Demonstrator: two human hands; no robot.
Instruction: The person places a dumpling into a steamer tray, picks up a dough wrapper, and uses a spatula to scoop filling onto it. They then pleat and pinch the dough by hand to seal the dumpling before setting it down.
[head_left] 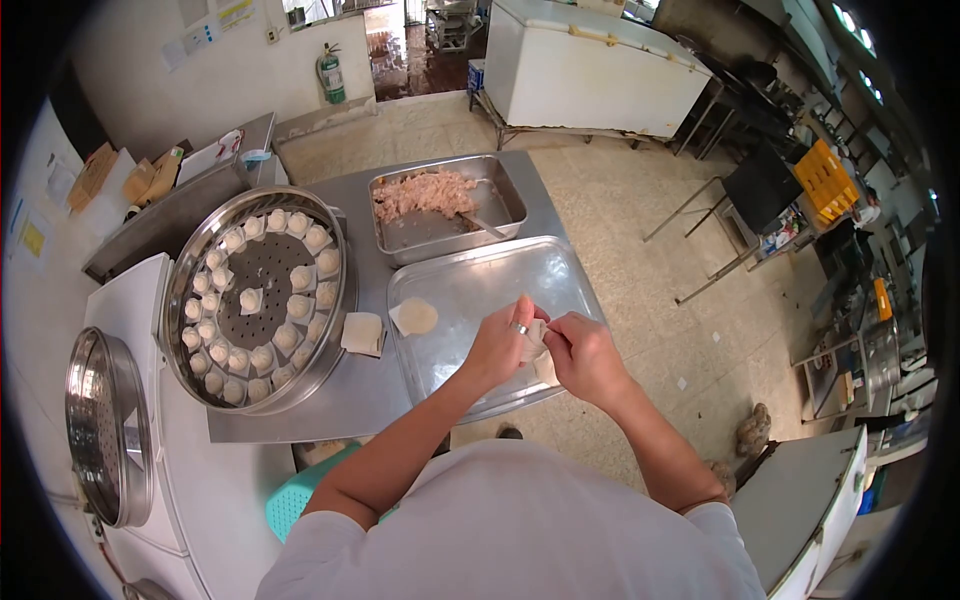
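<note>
One pale dough piece (536, 343), gripped by the fingertips of the left hand (500, 345) and right hand (590, 362), is above a metal tray (470, 290) bearing one flat dough round (419, 316), beside a perforated steamer (248, 327) of dumplings (323, 238).

White shirt (520, 530), short sleeves (332, 538), bare forearms (418, 424), silver-coloured ring (519, 328) on left fingers (525, 309)
</note>
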